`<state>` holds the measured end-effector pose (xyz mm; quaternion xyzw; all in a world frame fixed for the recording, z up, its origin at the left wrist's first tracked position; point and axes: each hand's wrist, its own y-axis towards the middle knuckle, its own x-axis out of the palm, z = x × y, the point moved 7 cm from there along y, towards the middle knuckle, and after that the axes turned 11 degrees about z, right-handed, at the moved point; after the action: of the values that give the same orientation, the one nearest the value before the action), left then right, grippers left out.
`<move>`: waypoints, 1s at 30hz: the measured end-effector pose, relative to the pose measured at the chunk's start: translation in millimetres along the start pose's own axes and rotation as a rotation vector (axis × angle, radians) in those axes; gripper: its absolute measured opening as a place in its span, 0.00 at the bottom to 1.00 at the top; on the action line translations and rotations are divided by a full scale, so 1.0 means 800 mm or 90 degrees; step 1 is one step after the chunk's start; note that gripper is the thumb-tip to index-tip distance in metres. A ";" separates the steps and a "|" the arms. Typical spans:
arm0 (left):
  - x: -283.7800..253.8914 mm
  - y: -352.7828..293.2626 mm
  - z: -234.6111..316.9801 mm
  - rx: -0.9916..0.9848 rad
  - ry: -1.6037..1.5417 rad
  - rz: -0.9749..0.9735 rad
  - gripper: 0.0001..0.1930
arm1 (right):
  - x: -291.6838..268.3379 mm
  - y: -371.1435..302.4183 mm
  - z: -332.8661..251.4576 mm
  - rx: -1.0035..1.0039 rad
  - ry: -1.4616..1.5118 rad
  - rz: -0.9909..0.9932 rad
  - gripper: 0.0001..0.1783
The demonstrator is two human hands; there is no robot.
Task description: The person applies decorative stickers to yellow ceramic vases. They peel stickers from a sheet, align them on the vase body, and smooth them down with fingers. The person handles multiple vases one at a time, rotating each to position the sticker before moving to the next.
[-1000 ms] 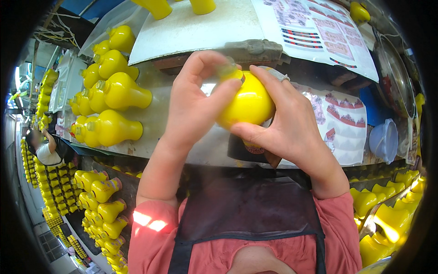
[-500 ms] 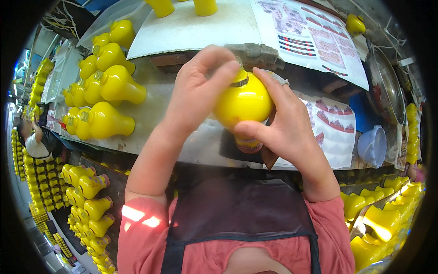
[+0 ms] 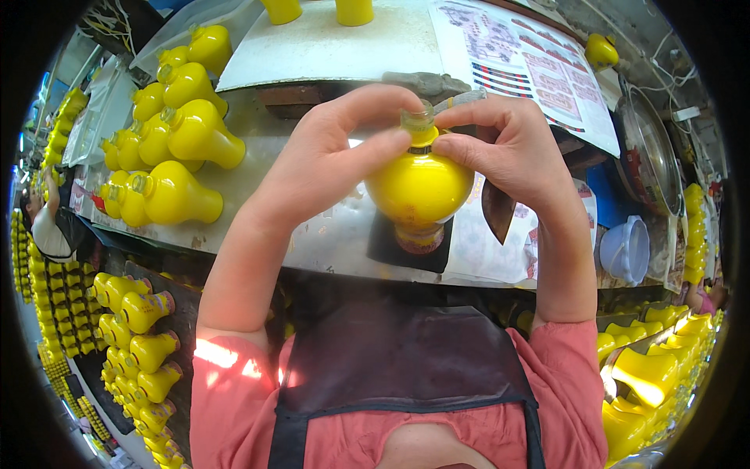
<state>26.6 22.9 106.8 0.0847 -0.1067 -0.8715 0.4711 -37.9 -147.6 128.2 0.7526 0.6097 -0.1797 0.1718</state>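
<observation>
A yellow bulb-shaped bottle (image 3: pixel 419 187) is held above the workbench (image 3: pixel 312 234) edge, neck pinched between the left hand (image 3: pixel 324 160) and right hand (image 3: pixel 508 148). Contents cannot be told. Similar bottles (image 3: pixel 168 148) are laid nearby.

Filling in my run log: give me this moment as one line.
left hand: grips yellow bulb-shaped piece | right hand: pinches its clear neck | piece: above bench | nearby: yellow pieces lying at left
</observation>
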 end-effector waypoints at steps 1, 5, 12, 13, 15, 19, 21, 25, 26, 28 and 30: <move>-0.002 -0.001 0.000 0.010 0.008 -0.020 0.14 | 0.000 0.001 -0.004 -0.021 -0.017 0.007 0.15; -0.006 0.003 -0.007 0.016 0.015 -0.059 0.19 | 0.006 0.006 -0.008 -0.081 -0.024 0.013 0.16; -0.007 0.009 -0.006 0.015 -0.006 -0.026 0.18 | 0.008 0.011 0.003 -0.049 0.013 -0.003 0.18; -0.007 0.009 -0.006 0.015 0.011 -0.022 0.18 | 0.007 0.011 0.002 -0.058 0.011 0.005 0.18; -0.007 0.010 -0.005 0.029 0.022 -0.012 0.17 | 0.008 0.011 0.000 -0.074 0.015 0.004 0.18; -0.009 0.011 -0.005 0.047 0.081 -0.001 0.18 | 0.010 0.015 0.000 -0.095 -0.002 0.009 0.16; -0.010 0.010 -0.004 0.048 0.115 -0.013 0.20 | 0.013 0.017 0.004 -0.072 0.004 -0.026 0.16; -0.010 0.010 0.000 0.071 0.156 -0.012 0.19 | 0.009 0.018 -0.003 -0.091 -0.029 -0.023 0.17; -0.009 0.009 0.001 0.079 0.159 -0.010 0.19 | 0.008 0.017 -0.004 -0.086 -0.038 -0.024 0.17; -0.008 0.008 0.002 0.088 0.172 -0.003 0.19 | 0.007 0.017 -0.007 -0.070 -0.057 -0.019 0.18; -0.008 0.006 0.003 0.098 0.187 0.007 0.19 | 0.007 0.017 -0.007 -0.046 -0.059 -0.017 0.19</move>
<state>33.1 26.0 110.2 0.2466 -0.1036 -0.8363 0.4786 -23.2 -142.4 131.1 0.7284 0.6172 -0.1946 0.2249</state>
